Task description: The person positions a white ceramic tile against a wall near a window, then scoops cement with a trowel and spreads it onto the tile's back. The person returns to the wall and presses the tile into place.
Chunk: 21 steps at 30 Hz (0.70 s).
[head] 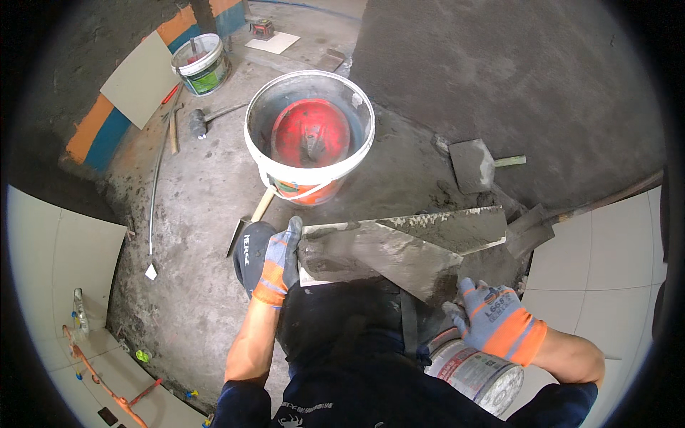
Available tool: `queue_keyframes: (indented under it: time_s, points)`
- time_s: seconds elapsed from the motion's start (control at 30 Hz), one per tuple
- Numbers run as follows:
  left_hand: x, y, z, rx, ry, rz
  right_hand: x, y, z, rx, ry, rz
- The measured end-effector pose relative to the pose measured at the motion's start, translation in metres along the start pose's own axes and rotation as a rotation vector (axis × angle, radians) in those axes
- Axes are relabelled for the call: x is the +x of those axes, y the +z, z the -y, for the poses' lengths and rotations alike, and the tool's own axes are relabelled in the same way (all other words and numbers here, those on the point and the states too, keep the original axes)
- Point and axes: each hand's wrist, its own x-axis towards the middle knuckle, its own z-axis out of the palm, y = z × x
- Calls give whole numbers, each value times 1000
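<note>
My left hand [281, 257], in a grey and orange work glove, grips the left end of a long tile strip [484, 227] spread with grey mortar. The strip lies across in front of my knees. A flat rectangular trowel [412, 257] rests slantwise on the mortar, its blade coated too. At the trowel's lower right end is my right hand [481, 315], gloved alike, with fingers curled; the trowel's handle is hidden, so its grip cannot be made out fully. Beyond the strip stands a white-rimmed bucket [310, 184] with a red hard-hat-shaped object [310, 131] inside.
A mortar-covered flat tool [473, 166] leans at the right wall. At left lie a rubber mallet [198, 124], a hammer [174, 131] and a metal rod [155, 198]. A smaller bucket [206, 77] and laser level [262, 29] stand farther back. A metal can [476, 374] lies by my right forearm.
</note>
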Motion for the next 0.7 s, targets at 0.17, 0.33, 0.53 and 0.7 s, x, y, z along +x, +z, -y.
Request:
queue_keyframes:
  time_s: [0.17,0.33,0.53,0.7]
  points:
    - [8,-13,-29,50,-332,58,-6,4,-14,-19,45,-60]
    - [9,-15,-32,69,-244,83,-5,10,-28,143,194,-40]
    - [-5,-1,7,9,15,0,-3,-32,-38,765,286,184]
    - [-9,12,18,-174,4,48,47,-76,-24,758,124,388]
